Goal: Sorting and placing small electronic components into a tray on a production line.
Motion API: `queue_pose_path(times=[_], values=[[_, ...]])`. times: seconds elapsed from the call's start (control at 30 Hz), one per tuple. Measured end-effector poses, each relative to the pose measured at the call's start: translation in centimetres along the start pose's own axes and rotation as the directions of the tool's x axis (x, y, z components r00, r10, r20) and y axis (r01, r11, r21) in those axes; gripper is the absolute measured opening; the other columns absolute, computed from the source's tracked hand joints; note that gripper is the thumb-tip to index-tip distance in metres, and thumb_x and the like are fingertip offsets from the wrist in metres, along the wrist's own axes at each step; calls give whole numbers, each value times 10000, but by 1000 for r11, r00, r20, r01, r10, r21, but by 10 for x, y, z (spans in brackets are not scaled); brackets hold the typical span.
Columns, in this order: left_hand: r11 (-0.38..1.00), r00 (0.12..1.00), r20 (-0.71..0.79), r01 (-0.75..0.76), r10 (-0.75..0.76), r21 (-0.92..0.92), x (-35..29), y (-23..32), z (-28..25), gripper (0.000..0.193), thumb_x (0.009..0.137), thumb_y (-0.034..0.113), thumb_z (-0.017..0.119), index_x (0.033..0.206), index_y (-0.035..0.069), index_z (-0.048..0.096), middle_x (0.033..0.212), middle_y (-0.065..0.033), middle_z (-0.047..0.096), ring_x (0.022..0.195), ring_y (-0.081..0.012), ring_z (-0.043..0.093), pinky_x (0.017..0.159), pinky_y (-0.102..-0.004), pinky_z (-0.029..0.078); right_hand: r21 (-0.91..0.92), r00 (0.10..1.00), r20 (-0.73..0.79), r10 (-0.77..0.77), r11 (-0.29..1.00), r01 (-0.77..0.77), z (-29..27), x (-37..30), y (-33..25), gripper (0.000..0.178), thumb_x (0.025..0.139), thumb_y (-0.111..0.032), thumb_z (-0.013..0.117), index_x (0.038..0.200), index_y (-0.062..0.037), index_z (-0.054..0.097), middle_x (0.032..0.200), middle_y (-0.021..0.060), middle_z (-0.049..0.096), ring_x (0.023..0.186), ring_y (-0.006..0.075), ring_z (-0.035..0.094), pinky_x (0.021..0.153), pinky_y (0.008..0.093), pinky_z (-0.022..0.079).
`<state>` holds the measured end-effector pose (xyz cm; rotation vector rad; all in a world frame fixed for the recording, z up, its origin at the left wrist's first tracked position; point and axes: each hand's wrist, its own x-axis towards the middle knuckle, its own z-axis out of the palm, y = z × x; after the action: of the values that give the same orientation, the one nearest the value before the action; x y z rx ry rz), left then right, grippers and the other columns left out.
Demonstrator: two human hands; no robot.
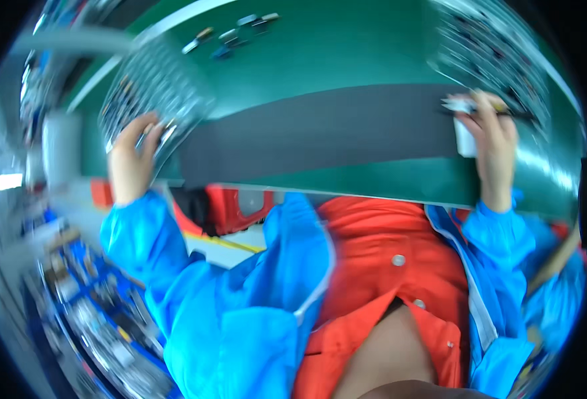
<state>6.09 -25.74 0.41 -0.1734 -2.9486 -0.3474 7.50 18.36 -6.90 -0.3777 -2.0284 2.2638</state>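
Note:
My left hand (130,159) is closed in a pinch at the near edge of a clear plastic tray (164,76) of small parts. A small shiny thing shows at its fingertips, too smeared to name. My right hand (495,143) pinches a small white pointed piece (458,104) above the right end of the dark grey mat (333,130). A white strip (466,138) shows just below those fingers; whether they hold it too, I cannot tell. Something thin and dark (523,114) sticks out on their far side, its kind blurred.
A second clear tray (493,50) with rows of small parts stands at the far right of the green table (347,53). Several small loose parts (230,36) lie at the back. A person's blue sleeve (559,292) shows at right. Blue racks (101,306) stand at lower left.

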Motion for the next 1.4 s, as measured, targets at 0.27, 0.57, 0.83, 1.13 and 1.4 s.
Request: queue_pose_path(times=[0.27,0.57,0.83,1.13,1.4], values=[[613,674,67,-620,736,-489,114,208,39,150,730,40,613,875,2,598,825,-95,590,751,-154,577,658,-264,457,-344,940,-178,-290,914,217,-3,-5,1,202,727,-56,654,862,19,523,772,60,568,691,94,566,621,193,465],[372,409,-64,-875,910,-310,152,320,121,139,682,51,545,807,42,605,787,-116,532,789,-288,533,681,-350,431,-344,930,-191,-314,909,236,-7,-6,5,198,745,-97,648,846,7,513,728,43,558,675,81,550,603,190,447],[561,558,61,-819,827,-120,180,331,147,149,649,70,598,793,42,623,746,-143,587,733,-310,562,657,-380,442,-335,950,-204,-237,929,160,-17,-4,8,207,767,-117,628,871,11,502,742,64,565,680,97,559,603,199,455],[576,716,-148,-651,682,-494,171,313,132,127,654,65,646,776,32,637,701,-129,599,686,-226,594,589,-304,458,-197,931,-206,-302,944,263,-12,-1,16,198,799,-121,587,912,20,506,794,59,542,724,99,554,631,234,524],[-494,799,469,601,377,-628,98,253,145,281,823,52,523,1099,16,489,1010,-102,557,930,-158,549,765,-211,464,-409,913,-192,-359,875,258,-8,-2,16,208,799,-133,590,894,38,521,812,72,552,746,115,566,633,229,524]])
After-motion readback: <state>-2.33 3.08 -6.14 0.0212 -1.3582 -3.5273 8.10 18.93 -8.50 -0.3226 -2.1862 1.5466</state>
